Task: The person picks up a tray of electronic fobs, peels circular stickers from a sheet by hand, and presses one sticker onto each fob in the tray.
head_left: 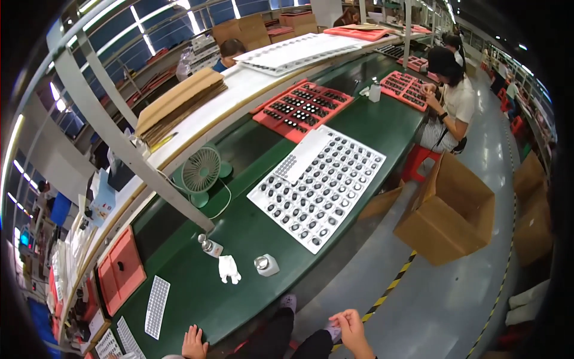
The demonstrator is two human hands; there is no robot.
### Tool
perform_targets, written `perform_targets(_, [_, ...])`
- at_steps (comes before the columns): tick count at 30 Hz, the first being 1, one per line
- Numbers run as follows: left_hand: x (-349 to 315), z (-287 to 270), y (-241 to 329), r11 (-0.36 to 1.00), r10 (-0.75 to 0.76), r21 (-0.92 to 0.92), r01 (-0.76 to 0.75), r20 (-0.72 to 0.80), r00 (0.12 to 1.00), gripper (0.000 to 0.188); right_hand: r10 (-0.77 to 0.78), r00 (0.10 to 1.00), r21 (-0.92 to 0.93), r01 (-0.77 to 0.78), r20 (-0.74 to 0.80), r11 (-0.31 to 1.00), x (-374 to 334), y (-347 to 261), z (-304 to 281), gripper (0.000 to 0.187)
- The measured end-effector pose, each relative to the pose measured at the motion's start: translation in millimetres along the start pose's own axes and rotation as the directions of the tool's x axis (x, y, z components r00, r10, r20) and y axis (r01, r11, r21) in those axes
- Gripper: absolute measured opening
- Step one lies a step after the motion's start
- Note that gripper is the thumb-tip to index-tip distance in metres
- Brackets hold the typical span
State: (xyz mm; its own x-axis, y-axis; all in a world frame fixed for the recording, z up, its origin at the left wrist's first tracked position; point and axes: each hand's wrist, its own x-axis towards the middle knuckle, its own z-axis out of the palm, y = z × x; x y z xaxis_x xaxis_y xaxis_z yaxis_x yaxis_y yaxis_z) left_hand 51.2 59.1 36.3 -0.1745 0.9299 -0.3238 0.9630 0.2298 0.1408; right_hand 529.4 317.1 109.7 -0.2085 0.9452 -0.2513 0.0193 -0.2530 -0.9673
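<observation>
Here's the long green workbench [203,308], sweeping diagonally across the view, its near edge just ahead of the wearer's lap. On the floor beyond, a cardboard box [418,224] gapes open beside the bench, perhaps so things can go straight in or out.

Up on the green, a white tray [315,249] lies flat, its dark oval pieces [316,242] in neat rows, likely to hold them apart. A white card [310,149] overlaps its far side. Behind sits a filled red tray [297,136]; at far left, another red tray [122,290] carries one dark part [121,265]. The desk fan [202,170] stands by the post, probably clear of the working surface.

Nearer now: a pale grid-patterned sheet [157,307] lies flat on the bench, just beyond the left hand [194,343], which rests at the edge, fingers spread, grasping nothing, seemingly for support. The right hand [351,332] is raised over the lap, fingers curled; whether it pinches anything, I can't tell. And two small bottles [266,265] flank a crumpled white cloth or glove [228,269].
</observation>
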Motion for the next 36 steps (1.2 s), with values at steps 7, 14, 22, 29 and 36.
perform_targets(7, [28.0, -53.8, 104.3, 0.906, -0.388, -0.019, 0.422, 0.355, 0.851, 0.071, 0.053, 0.985, -0.193, -0.085, -0.163, 0.978, -59.0, -104.3, -94.8, 0.008])
perform_targets(14, [26.0, -12.4, 152.5, 0.886, 0.376, -0.456, 0.085, 0.814, 0.443, 0.037, -0.082, 0.976, -0.283, 0.021, -0.203, 0.959, -41.1, -172.0, -146.0, 0.013])
perform_targets(22, [57.3, -21.6, 165.9, 0.808, 0.328, -0.503, 0.306, 0.817, 0.475, 0.031, -0.176, 0.984, -0.343, 0.173, 0.023, 0.923, 64.9, -227.0, -114.2, 0.011])
perform_targets(29, [135.4, -24.9, 177.4, 0.801, 0.324, -0.526, 0.287, 0.783, 0.531, 0.027, -0.223, 0.965, -0.448, 0.261, 0.136, 0.855, 181.2, -276.2, -94.8, 0.009])
perform_targets(36, [208.9, -15.6, 218.1, 0.771, 0.187, -0.550, 0.319, 0.675, 0.714, 0.023, -0.334, 0.900, -0.583, 0.436, 0.281, 0.685, 297.9, -341.2, -93.0, 0.010])
